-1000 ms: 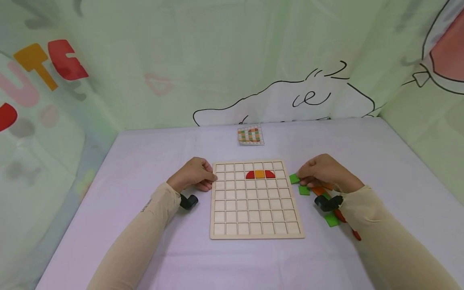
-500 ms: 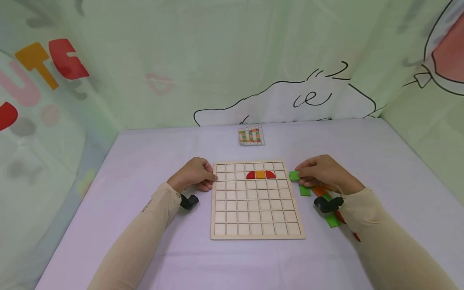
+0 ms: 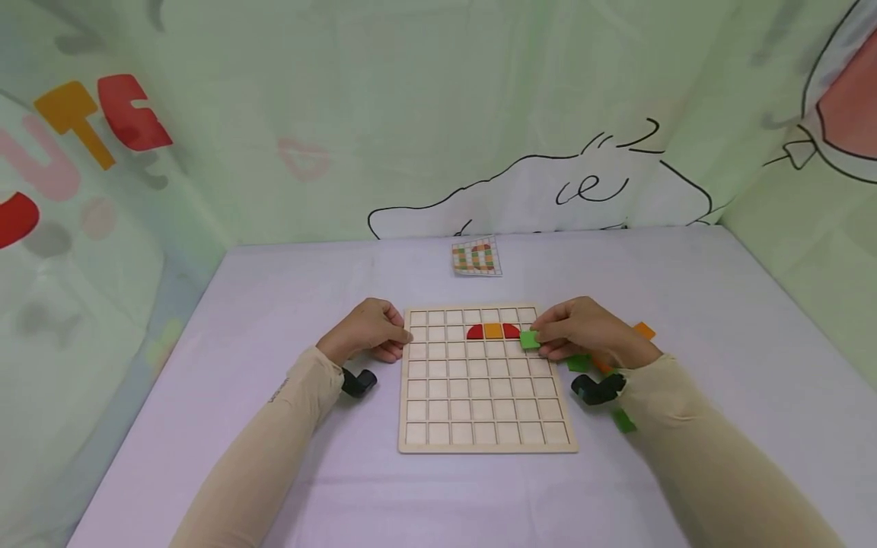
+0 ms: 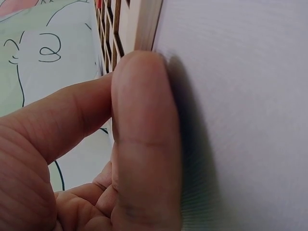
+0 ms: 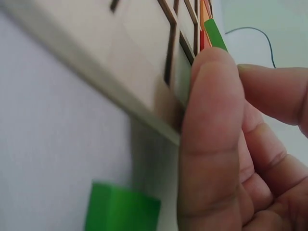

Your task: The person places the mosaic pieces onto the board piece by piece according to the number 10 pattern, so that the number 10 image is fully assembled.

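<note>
A square wooden grid board [image 3: 483, 388] lies flat on the table. In its upper rows a red quarter-round tile [image 3: 476, 332], an orange square tile [image 3: 492, 331] and a red quarter-round tile [image 3: 510, 331] sit side by side. My left hand [image 3: 366, 329] grips the board's left edge between thumb and finger. Over the board's upper right, my right hand [image 3: 589, 332] pinches a green square tile [image 3: 529, 339] by its edge, beside the right red tile. The right wrist view shows that green tile [image 5: 215, 34] between thumb and fingertip, partly hidden.
Right of the board lie loose tiles: a green tile [image 3: 578, 363], another green tile [image 3: 623, 420] and an orange tile [image 3: 644, 330]; my right hand and sleeve hide some. A small printed pattern card [image 3: 476, 256] lies behind the board. Printed cloth [image 3: 438, 114] hangs at the back.
My right hand has carried the green tile left from the table beside the board to above its upper right cells. The left hand stays at the board's edge.
</note>
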`<state>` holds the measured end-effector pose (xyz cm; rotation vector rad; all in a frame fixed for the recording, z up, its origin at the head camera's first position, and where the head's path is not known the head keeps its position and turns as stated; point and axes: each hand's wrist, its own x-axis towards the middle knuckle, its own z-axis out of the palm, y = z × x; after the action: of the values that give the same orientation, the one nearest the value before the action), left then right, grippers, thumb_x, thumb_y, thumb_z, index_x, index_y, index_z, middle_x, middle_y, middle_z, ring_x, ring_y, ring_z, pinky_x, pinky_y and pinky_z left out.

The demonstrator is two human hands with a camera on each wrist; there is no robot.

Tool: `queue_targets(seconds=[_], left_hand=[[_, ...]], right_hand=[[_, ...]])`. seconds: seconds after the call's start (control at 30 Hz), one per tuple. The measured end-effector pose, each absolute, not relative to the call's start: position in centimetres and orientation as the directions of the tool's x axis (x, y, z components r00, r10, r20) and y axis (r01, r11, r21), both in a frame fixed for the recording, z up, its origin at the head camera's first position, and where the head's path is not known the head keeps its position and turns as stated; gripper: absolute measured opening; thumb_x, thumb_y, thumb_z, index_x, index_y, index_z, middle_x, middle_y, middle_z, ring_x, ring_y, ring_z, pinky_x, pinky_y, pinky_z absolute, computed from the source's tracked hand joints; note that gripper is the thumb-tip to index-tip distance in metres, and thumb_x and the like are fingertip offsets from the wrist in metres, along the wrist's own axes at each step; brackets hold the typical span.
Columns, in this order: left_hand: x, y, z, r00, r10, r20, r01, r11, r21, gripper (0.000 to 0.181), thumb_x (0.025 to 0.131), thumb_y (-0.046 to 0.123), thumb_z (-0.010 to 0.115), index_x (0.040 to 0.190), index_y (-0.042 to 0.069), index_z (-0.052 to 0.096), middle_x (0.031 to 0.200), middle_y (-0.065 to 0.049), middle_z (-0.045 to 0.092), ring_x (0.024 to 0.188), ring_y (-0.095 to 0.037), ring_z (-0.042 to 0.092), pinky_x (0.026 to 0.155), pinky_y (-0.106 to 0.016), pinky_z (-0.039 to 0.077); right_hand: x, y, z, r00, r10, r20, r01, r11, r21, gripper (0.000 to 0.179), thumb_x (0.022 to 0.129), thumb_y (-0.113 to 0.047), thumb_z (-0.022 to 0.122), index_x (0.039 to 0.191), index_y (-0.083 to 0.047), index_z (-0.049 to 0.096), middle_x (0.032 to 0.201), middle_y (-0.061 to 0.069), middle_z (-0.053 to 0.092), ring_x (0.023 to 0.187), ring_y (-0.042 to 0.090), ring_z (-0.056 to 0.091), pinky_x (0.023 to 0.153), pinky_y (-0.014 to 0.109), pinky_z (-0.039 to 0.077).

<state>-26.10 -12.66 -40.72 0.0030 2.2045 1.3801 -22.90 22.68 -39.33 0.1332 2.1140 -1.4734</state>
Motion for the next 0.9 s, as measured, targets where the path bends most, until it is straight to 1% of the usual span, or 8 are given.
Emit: queue_targets(seconds=[0.43,0.67,0.9], left_hand=[[-26.2,-12.7,-40.9,-0.853,0.271,-0.446,-0.286,0.472,0.834,0.025,0.092,-0.001,0.076,0.106,0.0,0.056,0.079,-0.01,0.067,0.056,-0.014,0.065,0.052,-0.024,0.06],[-26.1,-12.7,-40.8,-0.854,0.272,-0.444,-0.283,0.473,0.834,0.024,0.092,-0.001,0.076,0.105,-0.001,0.056,0.079,-0.01,0.067,0.056,-0.014,0.065,0.052,-0.025,0.061],[-26.2,-12.7,-40.8,-0.854,0.278,-0.441,-0.281,0.467,0.838,0.025,0.092,-0.001,0.076,0.106,-0.001,0.055,0.077,-0.01,0.066,0.056,-0.014,0.064,0.052,-0.024,0.06]], right_hand=[[-22.7,20.7,-39.4,-0.838,-0.198,-0.508,0.4,0.409,-0.82,0.033,0.097,-0.006,0.072,0.125,0.008,0.063,0.087,0.009,0.074,0.068,0.013,0.071,0.066,0.024,0.063],[-22.8,20.5,-39.3,-0.842,-0.192,-0.505,0.397,0.415,-0.819,0.029,0.096,-0.005,0.072,0.121,0.008,0.065,0.084,0.008,0.073,0.066,0.012,0.07,0.064,0.024,0.063],[-22.7,20.4,-39.3,-0.844,-0.196,-0.5,0.385,0.429,-0.818,0.028,0.096,-0.007,0.072,0.119,0.007,0.066,0.082,0.006,0.072,0.066,0.012,0.069,0.064,0.024,0.063]])
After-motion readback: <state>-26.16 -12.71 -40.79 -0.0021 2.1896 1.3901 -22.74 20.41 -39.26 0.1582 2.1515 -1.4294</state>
